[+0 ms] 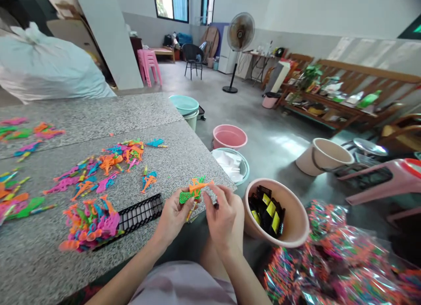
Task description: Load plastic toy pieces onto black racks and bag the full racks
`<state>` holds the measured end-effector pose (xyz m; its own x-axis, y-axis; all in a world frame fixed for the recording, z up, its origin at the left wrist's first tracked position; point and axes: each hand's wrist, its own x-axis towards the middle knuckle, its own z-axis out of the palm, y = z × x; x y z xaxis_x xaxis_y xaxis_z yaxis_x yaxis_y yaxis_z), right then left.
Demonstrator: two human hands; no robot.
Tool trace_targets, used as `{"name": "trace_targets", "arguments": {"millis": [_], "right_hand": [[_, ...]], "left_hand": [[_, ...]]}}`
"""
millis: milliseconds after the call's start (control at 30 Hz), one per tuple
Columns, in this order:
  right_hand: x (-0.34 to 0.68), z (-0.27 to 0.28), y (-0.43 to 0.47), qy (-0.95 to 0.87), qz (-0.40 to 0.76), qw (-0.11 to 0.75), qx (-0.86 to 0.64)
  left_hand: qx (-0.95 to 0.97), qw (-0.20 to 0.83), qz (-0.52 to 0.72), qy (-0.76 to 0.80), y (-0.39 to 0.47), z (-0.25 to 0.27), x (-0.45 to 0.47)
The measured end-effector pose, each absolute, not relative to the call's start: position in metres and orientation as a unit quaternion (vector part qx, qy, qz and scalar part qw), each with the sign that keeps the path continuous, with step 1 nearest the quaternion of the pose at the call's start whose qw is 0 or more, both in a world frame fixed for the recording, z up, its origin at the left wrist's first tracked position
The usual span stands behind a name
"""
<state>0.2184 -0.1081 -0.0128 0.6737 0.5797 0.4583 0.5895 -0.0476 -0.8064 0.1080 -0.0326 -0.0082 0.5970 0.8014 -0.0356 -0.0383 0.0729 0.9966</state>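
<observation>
Above the table's near right edge, my left hand (175,212) pinches a small orange and green plastic toy (197,188). The fingers of my right hand (225,211) close on the toy's orange end. Left of my hands, a black lattice rack (141,212) lies on the speckled stone table (177,156), its far-left part filled with a row of colourful toys (90,224). Loose toys in orange, pink, blue and green form a pile (126,156) further back. A blue and orange toy (149,181) lies apart, nearer my hands. The toy's exact kind is unclear.
Right of my hands stands a beige bucket (296,200) holding black racks with yellow labels. Clear bags of toys (351,252) cover the floor at lower right. A pink basin (230,136), a standing fan (241,33) and a pink stool (388,180) stand beyond.
</observation>
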Motion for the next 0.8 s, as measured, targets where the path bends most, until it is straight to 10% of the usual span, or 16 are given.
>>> {"name": "trace_targets", "arguments": {"millis": [800], "right_hand": [[0.235, -0.044, -0.095, -0.267, 0.081, 0.529, -0.801]], "left_hand": [[0.617, 0.595, 0.37, 0.359, -0.046, -0.05, 0.164]]}}
